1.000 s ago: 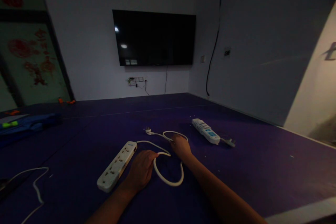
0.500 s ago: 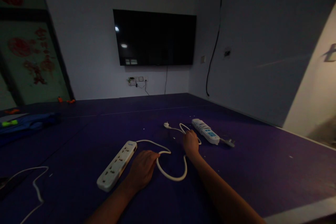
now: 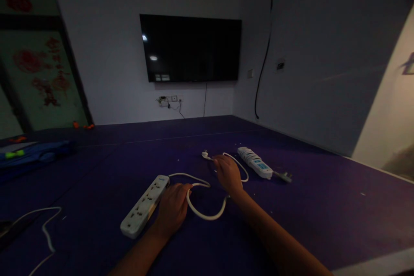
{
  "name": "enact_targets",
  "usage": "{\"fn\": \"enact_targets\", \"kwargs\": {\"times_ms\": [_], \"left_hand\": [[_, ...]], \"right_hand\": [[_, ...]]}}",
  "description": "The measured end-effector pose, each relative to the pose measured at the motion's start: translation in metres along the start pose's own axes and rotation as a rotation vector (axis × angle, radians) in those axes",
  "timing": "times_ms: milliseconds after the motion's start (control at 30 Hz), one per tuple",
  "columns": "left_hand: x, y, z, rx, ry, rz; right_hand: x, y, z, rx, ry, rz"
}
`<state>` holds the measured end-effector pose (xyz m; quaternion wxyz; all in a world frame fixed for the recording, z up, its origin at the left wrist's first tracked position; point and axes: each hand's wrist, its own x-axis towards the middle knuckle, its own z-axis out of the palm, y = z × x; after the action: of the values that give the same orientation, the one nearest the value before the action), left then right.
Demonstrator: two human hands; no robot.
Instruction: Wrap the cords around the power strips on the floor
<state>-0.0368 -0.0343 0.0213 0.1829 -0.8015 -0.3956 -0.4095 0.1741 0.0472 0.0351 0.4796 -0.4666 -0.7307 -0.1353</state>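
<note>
A long white power strip lies on the purple surface, its white cord looping out to the right. Beside the strip, my left hand pinches the cord between thumb and fingers. My right hand reaches farther forward, its fingers closed over the cord close behind the white plug. The fingertips there are partly hidden by the hand. To the right rests a second white power strip with blue sockets and its cord wound around it; its plug points right.
A blue cloth with a yellow-green item on it lies at the left. Another white cable curves at the lower left. A television hangs on the far wall, and a black cable hangs at the right wall.
My right hand has moved left along the cord, closer to the plug. My left hand has shifted slightly left toward the power strip, and the cord loop moved left with it.
</note>
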Motion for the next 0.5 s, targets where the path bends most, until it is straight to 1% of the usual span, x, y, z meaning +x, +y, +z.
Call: {"fn": "enact_targets", "kwargs": {"times_ms": [33,100,133,200,267,333,400,433,500], "left_hand": [[0.000,0.000,0.000,0.016,-0.002,0.001],[0.000,-0.002,-0.001,0.056,-0.006,0.016],[0.000,-0.002,-0.001,0.077,-0.008,0.023],[-0.001,-0.005,-0.002,0.108,-0.022,0.049],[-0.002,-0.008,-0.004,0.136,-0.033,0.089],[-0.001,-0.012,-0.006,0.170,-0.046,0.137],[0.001,-0.014,-0.007,0.224,-0.073,0.139],[0.003,-0.014,-0.008,0.268,-0.094,0.101],[0.008,-0.014,-0.011,0.400,-0.147,-0.057]], "right_hand": [[0.000,-0.009,-0.004,0.057,-0.013,-0.055],[-0.003,-0.028,-0.010,0.116,-0.079,-0.173],[-0.004,-0.037,-0.012,0.129,-0.135,-0.227],[-0.007,-0.050,-0.014,0.145,-0.288,-0.322],[-0.010,-0.056,-0.014,0.160,-0.422,-0.374],[-0.011,-0.056,-0.014,0.172,-0.497,-0.379],[-0.011,-0.054,-0.013,0.163,-0.533,-0.355],[-0.010,-0.053,-0.013,0.144,-0.549,-0.336],[-0.009,-0.051,-0.013,0.078,-0.577,-0.277]]}}
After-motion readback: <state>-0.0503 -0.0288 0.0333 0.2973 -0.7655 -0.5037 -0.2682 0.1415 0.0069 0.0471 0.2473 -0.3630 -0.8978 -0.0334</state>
